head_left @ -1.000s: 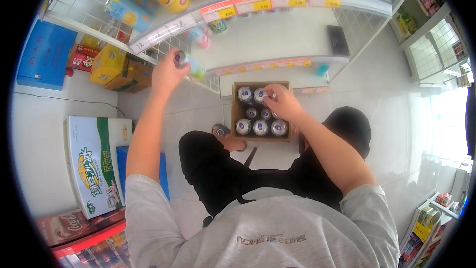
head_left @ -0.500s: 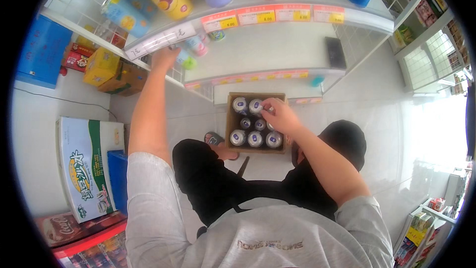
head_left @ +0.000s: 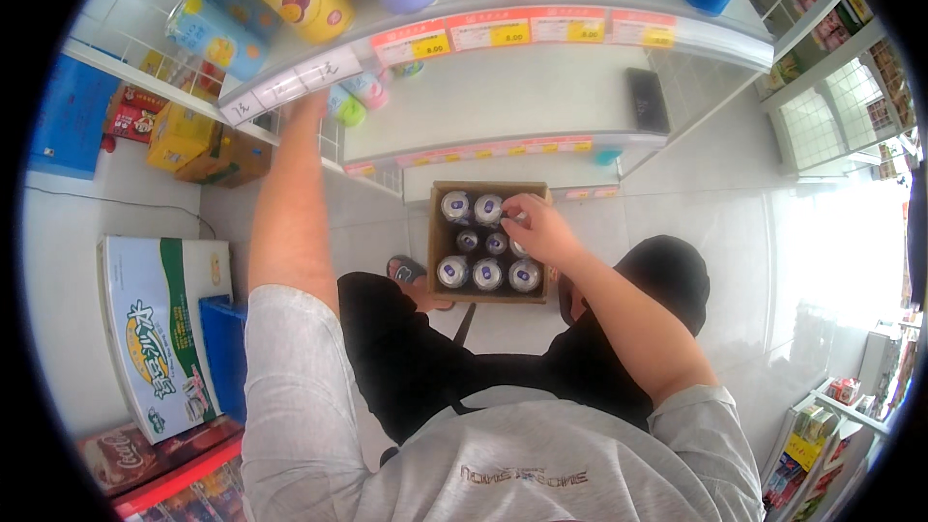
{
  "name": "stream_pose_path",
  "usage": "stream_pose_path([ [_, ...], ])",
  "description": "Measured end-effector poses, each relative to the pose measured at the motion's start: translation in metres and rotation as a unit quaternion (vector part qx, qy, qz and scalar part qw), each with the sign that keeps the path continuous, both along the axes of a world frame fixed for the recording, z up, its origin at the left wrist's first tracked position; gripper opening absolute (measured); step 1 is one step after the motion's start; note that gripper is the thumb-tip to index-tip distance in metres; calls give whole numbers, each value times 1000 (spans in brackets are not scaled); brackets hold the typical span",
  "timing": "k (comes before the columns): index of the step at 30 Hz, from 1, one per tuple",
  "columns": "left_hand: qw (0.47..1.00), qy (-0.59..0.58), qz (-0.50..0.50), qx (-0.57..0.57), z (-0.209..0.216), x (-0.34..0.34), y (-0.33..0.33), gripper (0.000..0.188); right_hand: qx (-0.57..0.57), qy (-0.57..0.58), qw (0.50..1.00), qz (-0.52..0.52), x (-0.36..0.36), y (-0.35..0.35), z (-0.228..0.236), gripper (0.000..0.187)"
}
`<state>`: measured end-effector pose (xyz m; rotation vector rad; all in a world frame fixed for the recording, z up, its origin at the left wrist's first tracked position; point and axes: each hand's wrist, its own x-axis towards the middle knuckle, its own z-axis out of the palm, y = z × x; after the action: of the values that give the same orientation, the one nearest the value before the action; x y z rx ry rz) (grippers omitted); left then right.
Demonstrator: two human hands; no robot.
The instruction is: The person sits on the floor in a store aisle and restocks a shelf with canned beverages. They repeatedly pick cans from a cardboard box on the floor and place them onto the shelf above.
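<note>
A cardboard box (head_left: pixel 488 299) stands open on the floor between my feet and the shelf. Inside it are several silver-topped drink cans (head_left: pixel 487 273) with purple tabs, the middle ones sitting lower. My right hand (head_left: pixel 541 230) is at the box's far right part, its fingers curled on a can partly covered by them. Under the front rail of the upper shelf reaches my left hand (head_left: pixel 309 106), its fingers hidden by the rail. Beside it on the lower shelf are a blue-and-green can (head_left: pixel 346 107) and a pink-and-white can (head_left: pixel 368 89).
The upper shelf (head_left: pixel 580 31) holds several large colourful cans and has price tags along its edge. A black flat object (head_left: pixel 647 100) lies at the lower shelf's right end. Cartons (head_left: pixel 188 140) and a white-and-green box (head_left: pixel 159 329) stand at the left.
My left hand has gone farther beneath the upper shelf's rail, so its fingers no longer show. My right hand stays at the same can. The whole view has shifted slightly.
</note>
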<state>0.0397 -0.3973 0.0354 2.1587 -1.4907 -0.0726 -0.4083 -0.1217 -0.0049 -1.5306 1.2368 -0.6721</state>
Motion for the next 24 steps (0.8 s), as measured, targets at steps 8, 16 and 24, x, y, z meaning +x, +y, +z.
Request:
stream_pose_path([
  [8,978,198,26,-61,-3,-14,22,71,-15,13,1000,22,3,0,-4,31],
  [16,716,689,113,3,11,-74,51,56,15,22,999,18,-3,3,-2,32],
  [24,707,700,98,6,-24,-46,19,70,19,34,999,25,-4,2,0,32],
])
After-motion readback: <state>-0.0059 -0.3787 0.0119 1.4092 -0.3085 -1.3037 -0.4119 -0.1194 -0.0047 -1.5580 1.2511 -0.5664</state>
